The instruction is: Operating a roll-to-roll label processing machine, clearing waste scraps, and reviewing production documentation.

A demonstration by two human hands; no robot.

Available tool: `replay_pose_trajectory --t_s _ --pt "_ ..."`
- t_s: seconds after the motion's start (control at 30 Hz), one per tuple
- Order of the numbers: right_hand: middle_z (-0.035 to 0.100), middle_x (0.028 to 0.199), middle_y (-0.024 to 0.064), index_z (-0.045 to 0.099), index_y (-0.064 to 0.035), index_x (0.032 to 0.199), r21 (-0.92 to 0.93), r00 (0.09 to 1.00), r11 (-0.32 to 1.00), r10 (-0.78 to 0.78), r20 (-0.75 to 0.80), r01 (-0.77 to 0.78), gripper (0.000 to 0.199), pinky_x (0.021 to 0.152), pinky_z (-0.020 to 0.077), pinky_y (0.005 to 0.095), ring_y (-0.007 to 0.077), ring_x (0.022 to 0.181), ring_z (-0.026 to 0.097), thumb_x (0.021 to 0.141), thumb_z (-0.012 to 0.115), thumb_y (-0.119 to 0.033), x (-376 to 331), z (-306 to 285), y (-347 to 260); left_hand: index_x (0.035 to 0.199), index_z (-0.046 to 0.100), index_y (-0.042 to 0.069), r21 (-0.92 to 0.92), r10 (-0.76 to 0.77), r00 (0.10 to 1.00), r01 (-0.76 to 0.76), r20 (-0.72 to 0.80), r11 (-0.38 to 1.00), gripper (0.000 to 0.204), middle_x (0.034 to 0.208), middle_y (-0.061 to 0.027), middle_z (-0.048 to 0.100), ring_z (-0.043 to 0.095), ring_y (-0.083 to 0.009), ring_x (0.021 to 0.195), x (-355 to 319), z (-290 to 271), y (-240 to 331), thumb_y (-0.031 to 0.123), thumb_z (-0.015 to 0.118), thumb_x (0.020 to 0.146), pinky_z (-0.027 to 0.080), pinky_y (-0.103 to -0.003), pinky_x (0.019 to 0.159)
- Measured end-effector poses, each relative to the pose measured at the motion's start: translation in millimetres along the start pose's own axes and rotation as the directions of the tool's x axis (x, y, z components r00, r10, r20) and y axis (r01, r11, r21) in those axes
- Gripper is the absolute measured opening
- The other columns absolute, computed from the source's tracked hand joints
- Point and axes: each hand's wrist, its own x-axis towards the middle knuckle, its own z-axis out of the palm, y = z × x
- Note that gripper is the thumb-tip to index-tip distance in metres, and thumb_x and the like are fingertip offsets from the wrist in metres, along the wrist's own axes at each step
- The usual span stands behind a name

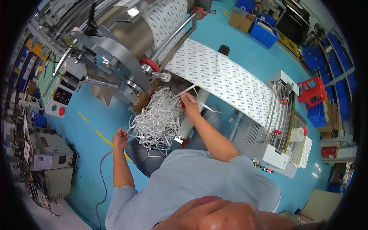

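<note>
A large tangled heap of thin white strips (159,119) lies in front of me, beneath the edge of the machine. At its right side, my right hand (190,108) is closed, its fingers pinching a white strip (205,106) that trails off to the right. To the left of the heap is my left hand (120,139), its fingers curled into a pinch. Pale strands lie close to those fingertips, but whatever they grip is too small to make out. A wide white web with blue print (224,74) stretches from the machine's rollers toward the right, just beyond my right hand.
A roller machine (115,53) with metal knobs rises at the far left, its control panel (61,96) beside it. The web ends at a grey feeding unit (268,142) on my right. A red stool (312,92) and blue bins (263,32) stand farther off. A cable (101,176) crosses the floor.
</note>
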Motion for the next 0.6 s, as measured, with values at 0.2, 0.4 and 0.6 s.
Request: replay_pose_trajectory --t_s 0.2,0.4,0.6 --pt "0.056 0.083 -0.0007 0.056 -0.0078 0.102 0.072 0.990 0.997 -0.010 -0.139 0.020 0.018 0.055 0.0408 0.0202 0.0061 0.065 0.048 0.090 0.057 -0.021 -36 9 9 0.106 0.052 0.011 0.050 0.039 0.998 -0.041 0.049 0.998 0.016 0.078 -0.0016 0.058 0.053 -0.0128 0.065 -11 -13 3 0.018 0.046 0.093 0.046 -0.030 0.059" --pt "0.058 0.090 0.0027 0.048 -0.0036 0.122 0.143 0.999 0.989 -0.034 -0.012 0.036 0.036 0.056 0.0431 0.0223 0.0080 0.064 0.050 0.091 0.056 -0.021 -57 51 -3 0.106 0.053 0.011 0.047 0.061 0.998 -0.060 -0.025 0.997 0.017 0.077 -0.0007 0.060 0.053 -0.0112 0.062 -35 -28 17 0.014 0.047 0.091 0.047 -0.029 0.061" --pt "0.052 0.074 -0.0035 0.059 -0.0050 0.099 0.046 0.995 0.999 -0.023 -0.093 0.028 0.022 0.053 0.0411 0.0186 0.0044 0.061 0.046 0.092 0.055 -0.025 -67 85 5 0.101 0.056 0.012 0.009 0.088 0.996 -0.088 0.008 0.996 0.014 0.077 -0.0001 0.060 0.054 -0.0101 0.061 -32 -62 18 0.013 0.051 0.088 0.047 -0.029 0.061"
